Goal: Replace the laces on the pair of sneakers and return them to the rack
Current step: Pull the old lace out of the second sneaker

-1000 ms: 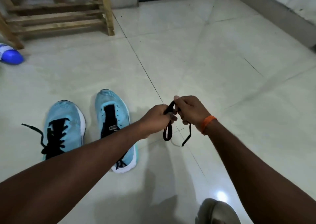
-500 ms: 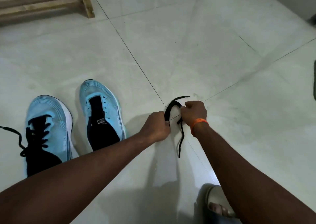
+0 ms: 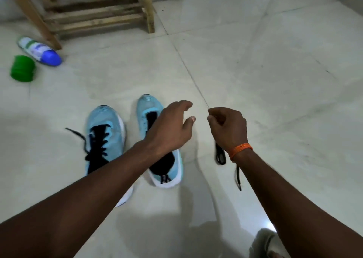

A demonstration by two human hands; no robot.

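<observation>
Pale floor tiles [image 3: 255,80] hold the unlaced sneaker [image 3: 149,110] beside its laced mate [image 3: 106,139], near the rack [image 3: 94,17]. Your right hand [image 3: 228,128] curls round the black lace [image 3: 220,155] so it hangs untangled. Your left hand [image 3: 172,128] hovers spread above the unlaced sneaker, likely to steady it.

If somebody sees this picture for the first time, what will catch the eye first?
Two light-blue shoes stand side by side on the pale floor, left of centre: the laced sneaker and, to its right, the unlaced sneaker. Over the unlaced one hovers the open left hand, while the right hand holds a black lace dangling under its wrist.
</observation>
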